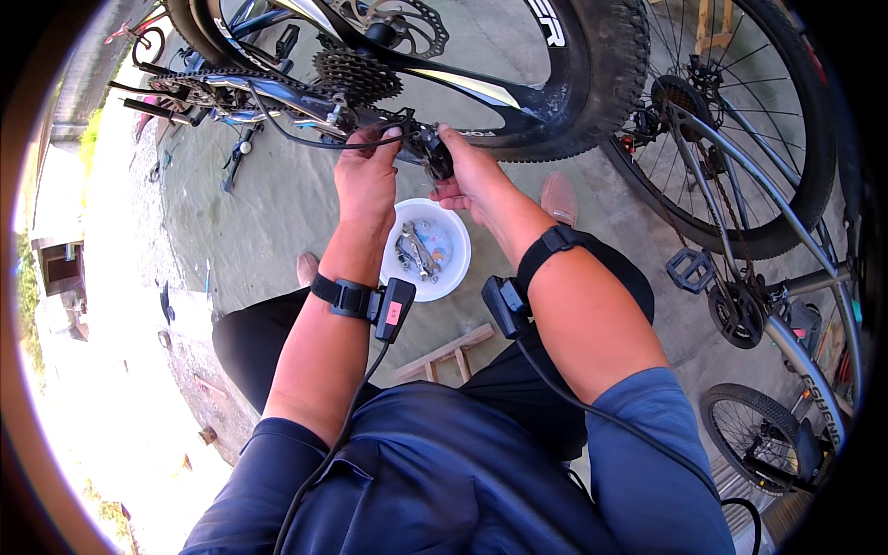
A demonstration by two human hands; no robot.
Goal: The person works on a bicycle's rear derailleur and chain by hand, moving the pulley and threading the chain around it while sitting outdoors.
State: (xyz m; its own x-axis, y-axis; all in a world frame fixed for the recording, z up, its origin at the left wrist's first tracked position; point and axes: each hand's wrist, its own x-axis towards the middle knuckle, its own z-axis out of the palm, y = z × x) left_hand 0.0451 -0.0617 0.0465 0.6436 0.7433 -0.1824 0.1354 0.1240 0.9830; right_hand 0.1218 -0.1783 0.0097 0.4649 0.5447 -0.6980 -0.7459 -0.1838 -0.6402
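In front of me, a bicycle's rear derailleur (pixel 431 150) sits below the large wheel (pixel 606 92) and its black cassette (pixel 359 76). My right hand (pixel 474 178) is closed around the derailleur from the right, thumb on top and fingers underneath. From the left, my left hand (pixel 367 176) pinches the black cable (pixel 301 140) between thumb and finger where it curves toward the derailleur. The exact contact under the fingertips is hidden. The chain (pixel 236 78) runs off to the left along the blue frame.
Below my hands, a white bucket (pixel 463 268) on the floor holds wrenches (pixel 421 252) and small metal parts. A grey bicycle (pixel 786 208) stands close on the right, its pedal (pixel 690 269) jutting out. A wooden frame piece (pixel 444 352) is between my legs. Cables trail from both wrist straps.
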